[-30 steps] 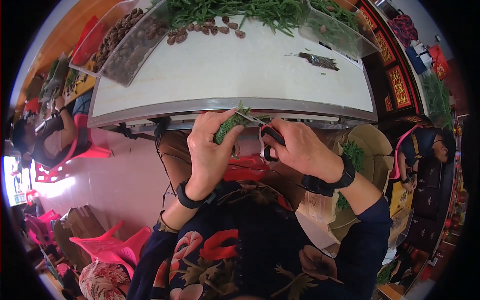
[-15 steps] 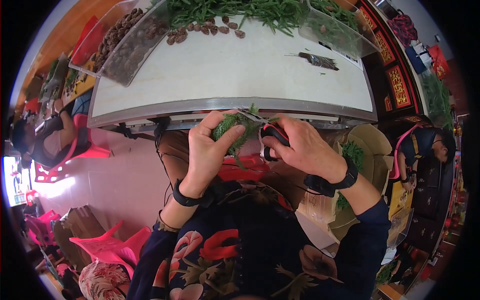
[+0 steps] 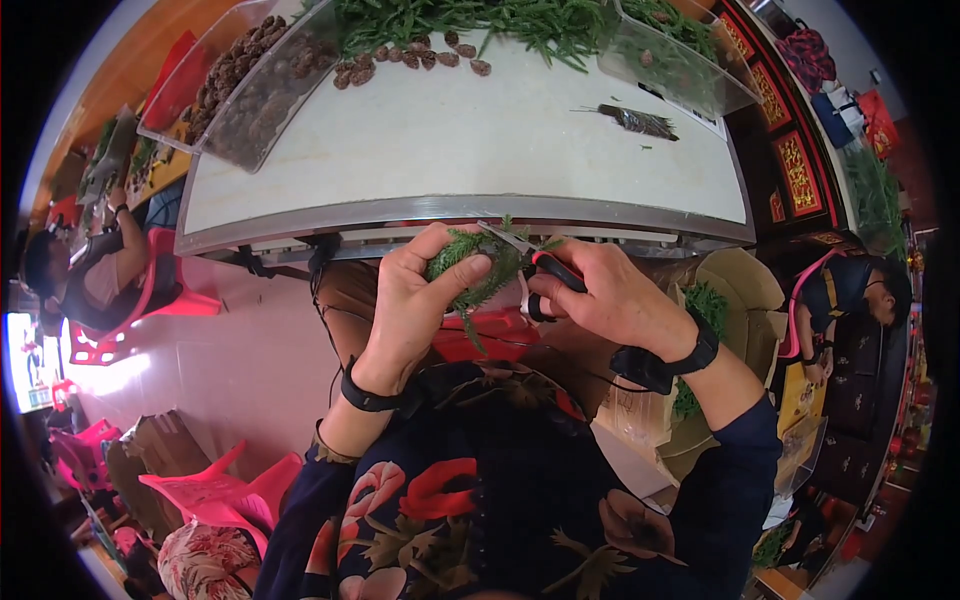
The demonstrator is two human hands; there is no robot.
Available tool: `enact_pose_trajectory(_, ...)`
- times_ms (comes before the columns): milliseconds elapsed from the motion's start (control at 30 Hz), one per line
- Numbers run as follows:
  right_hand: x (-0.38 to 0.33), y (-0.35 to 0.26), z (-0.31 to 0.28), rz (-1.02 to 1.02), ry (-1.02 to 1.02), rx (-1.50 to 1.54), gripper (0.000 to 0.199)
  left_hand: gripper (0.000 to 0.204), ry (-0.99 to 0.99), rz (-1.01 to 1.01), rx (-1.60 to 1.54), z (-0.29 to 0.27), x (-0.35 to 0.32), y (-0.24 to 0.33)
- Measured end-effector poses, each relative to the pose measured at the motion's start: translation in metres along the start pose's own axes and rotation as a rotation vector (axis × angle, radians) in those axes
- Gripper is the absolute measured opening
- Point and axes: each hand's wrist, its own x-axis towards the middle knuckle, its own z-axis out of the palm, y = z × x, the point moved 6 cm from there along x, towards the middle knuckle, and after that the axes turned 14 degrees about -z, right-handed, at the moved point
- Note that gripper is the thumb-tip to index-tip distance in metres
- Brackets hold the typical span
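My left hand (image 3: 412, 300) grips a bunch of green needle-leaved sprigs (image 3: 478, 272) just below the near edge of the white table (image 3: 470, 140). In my right hand (image 3: 610, 297) are scissors with black and red handles (image 3: 545, 275); their blades point left into the top of the sprigs. Both wrists wear black bands. The two hands nearly touch over my lap.
On the table lie a heap of green sprigs (image 3: 480, 20), brown cones (image 3: 420, 55), a clear tray of cones (image 3: 250, 90), another clear tray (image 3: 670, 50) and a dark bundle (image 3: 640, 120). A cardboard box with greens (image 3: 720, 300) stands to my right. People sit at left (image 3: 90, 270) and right (image 3: 850, 290). Pink chairs (image 3: 210, 490) stand lower left.
The sprigs have turned in my left hand and sit higher between the hands. The scissors have moved closer, their blades now at the sprigs' top.
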Motion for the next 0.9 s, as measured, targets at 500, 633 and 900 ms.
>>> enact_pose_trajectory(500, -0.004, 0.004, -0.005, -0.104, 0.099, -0.163, 0.027, 0.022, -0.035, -0.060, -0.059, 0.002, -0.001, -0.001)
enact_pose_trajectory(633, -0.003, 0.002, -0.004, -0.131, 0.100, -0.177, 0.027, 0.021, -0.166, -0.129, -0.103, 0.007, 0.000, -0.001)
enact_pose_trajectory(900, -0.004, -0.002, -0.003, -0.116, 0.051, -0.178, 0.027, 0.017, -0.298, -0.224, -0.270, 0.011, -0.002, -0.009)
